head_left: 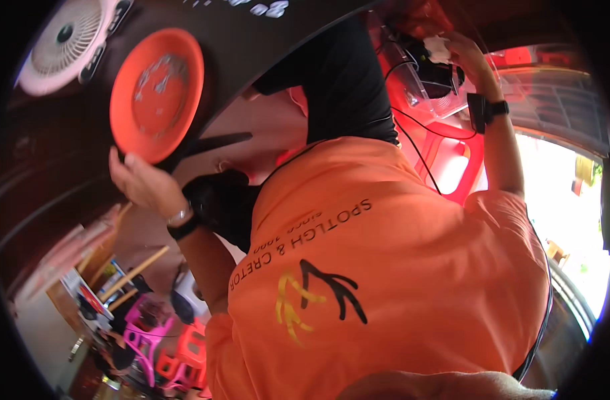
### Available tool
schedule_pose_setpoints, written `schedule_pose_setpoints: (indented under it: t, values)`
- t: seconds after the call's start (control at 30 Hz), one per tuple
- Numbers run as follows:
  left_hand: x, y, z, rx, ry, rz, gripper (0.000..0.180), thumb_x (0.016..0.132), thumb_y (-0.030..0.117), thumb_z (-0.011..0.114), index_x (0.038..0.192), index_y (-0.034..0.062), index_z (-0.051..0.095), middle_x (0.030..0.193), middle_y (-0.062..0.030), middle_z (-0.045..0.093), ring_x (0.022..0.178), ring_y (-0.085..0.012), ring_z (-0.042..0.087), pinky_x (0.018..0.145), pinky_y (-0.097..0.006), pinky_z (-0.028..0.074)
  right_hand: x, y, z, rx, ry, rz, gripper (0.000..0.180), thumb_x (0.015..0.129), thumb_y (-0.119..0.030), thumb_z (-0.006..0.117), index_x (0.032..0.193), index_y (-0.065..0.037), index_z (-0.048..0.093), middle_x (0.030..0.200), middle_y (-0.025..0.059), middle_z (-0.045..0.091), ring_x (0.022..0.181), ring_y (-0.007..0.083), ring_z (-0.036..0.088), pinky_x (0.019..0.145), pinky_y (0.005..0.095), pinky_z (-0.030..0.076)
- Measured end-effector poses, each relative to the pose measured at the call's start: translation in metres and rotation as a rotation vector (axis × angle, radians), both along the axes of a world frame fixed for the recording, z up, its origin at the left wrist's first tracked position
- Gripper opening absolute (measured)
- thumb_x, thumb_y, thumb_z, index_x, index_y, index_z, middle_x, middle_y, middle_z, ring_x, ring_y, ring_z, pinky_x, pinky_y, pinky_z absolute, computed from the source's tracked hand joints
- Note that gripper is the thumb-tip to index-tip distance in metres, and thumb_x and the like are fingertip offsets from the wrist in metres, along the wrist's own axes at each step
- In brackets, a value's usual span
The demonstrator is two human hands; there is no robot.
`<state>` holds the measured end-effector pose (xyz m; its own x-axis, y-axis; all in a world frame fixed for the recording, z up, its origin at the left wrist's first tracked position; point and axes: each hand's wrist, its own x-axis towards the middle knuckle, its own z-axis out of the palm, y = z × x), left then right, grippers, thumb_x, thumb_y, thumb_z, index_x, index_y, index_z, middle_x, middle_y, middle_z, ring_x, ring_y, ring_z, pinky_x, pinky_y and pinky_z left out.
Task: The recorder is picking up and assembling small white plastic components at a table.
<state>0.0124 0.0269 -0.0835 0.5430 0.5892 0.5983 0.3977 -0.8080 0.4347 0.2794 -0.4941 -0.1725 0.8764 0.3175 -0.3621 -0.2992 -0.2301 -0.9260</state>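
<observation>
An orange plate (123, 80) lies on the dark table at the left, with small shiny clear or silvery bits scattered over its middle. My left hand (148, 183) is at the plate's near rim, fingers stretched out and apart; whether the fingertips touch the rim I cannot tell. Far to the right, my right hand (466, 55) has its fingers closed on a crumpled white wad (437, 49), tissue or cloth. That hand is over a clear plastic box (421, 100) with dark items and cables inside.
A white and pink fan (66, 33) stands on the dark table (251, 40) at the far left. More shiny pieces (268, 9) lie near the top edge. A red plastic stool (455, 163) is below the box, with black cables hanging. Pink and red stools (148, 330) fill the lower left.
</observation>
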Motion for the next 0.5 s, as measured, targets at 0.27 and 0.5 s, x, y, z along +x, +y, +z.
schedule_pose_setpoints:
  t: [0.27,0.5]
  values:
    - [-0.005,0.010,-0.004,0.045,-0.079,-0.136,0.043,0.093,0.033,0.043,0.118,-0.0010,0.054,0.121,-0.0235,0.054,0.113,-0.0387,0.048,0.097,-0.046,0.035,-0.028,0.004,-0.004,0.101,0.003,-0.094,0.028,0.092,-0.015,0.049,0.116,-0.002,0.053,0.101,0.0119,0.062,0.085,0.0233,0.064,0.076,0.0374,0.055]
    - [-0.011,0.020,-0.006,0.020,-0.067,-0.200,0.049,0.098,0.035,0.036,0.113,-0.0056,0.058,0.117,-0.0227,0.058,0.108,-0.0369,0.052,0.095,-0.043,0.037,-0.052,-0.011,-0.003,0.077,-0.248,-0.442,0.031,0.095,-0.027,0.047,0.114,-0.004,0.054,0.089,0.0047,0.059,0.069,0.0155,0.058,0.061,0.0326,0.056]
